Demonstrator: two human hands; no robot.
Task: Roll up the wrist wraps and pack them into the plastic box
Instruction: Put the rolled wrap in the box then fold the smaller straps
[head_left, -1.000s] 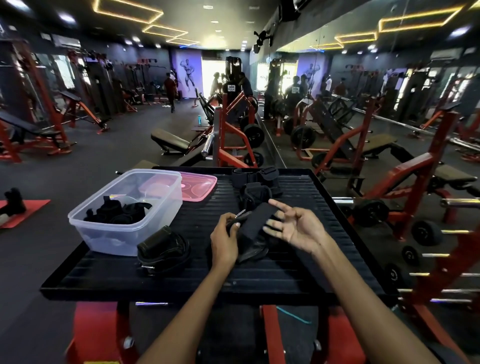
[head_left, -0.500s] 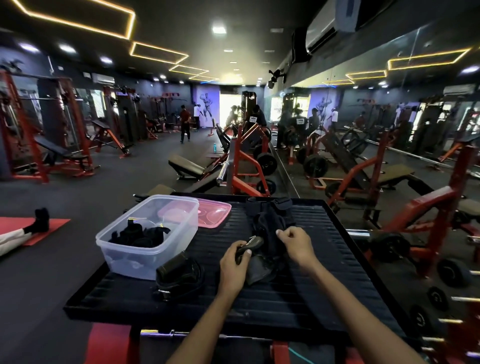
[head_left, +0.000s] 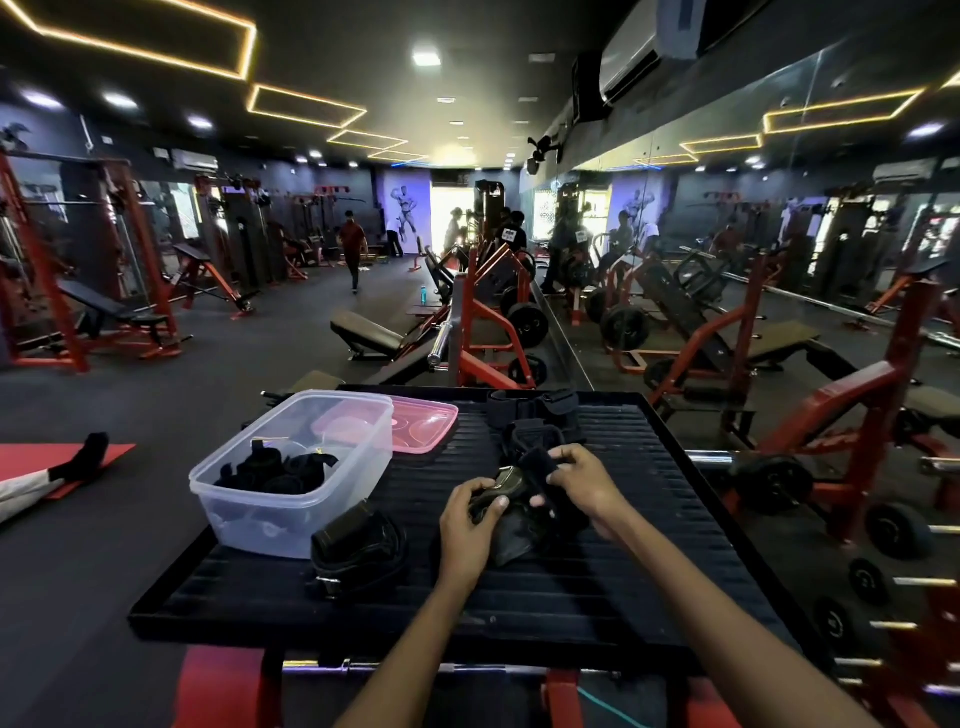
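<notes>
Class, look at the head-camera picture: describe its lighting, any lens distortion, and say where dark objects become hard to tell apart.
Head view: dim gym lit by ceiling spots and yellow strip lights; the bright doorway is blown out; wide-angle lens bows the ceiling lines and stretches the edges; the black wrist wrap, held by the left hand and right hand, blends into the black ribbed tray.
</notes>
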